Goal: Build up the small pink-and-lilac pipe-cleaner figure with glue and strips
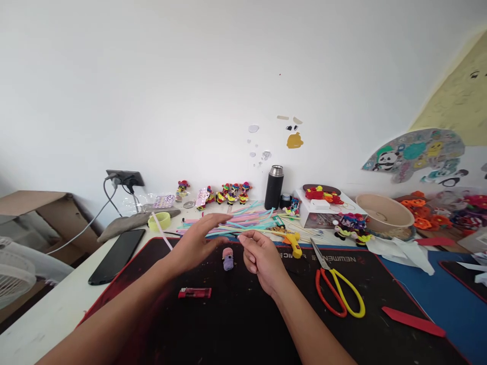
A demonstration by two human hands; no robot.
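Note:
My left hand [200,243] hovers over the black mat with its thumb and fingers apart in a curve, and nothing shows between them. Facing it, my right hand [262,258] is closed in a pinch; what it holds, if anything, I cannot make out. Between and below the hands stands a small fuzzy pink and purple piece [228,259]. A pale pink strip [162,232] runs behind my left wrist, its lower end hidden. Nearer to me lies a red lighter [195,293]. Scissors [335,284] with one red and one yellow handle rest right of my right hand.
Pastel pipe cleaners [247,219] lie behind the hands, near a yellow glue gun [293,244]. A black thermos [274,187] stands by the wall with several fuzzy dolls [234,193]. A phone [117,256] lies left, a beige bowl [384,213] right.

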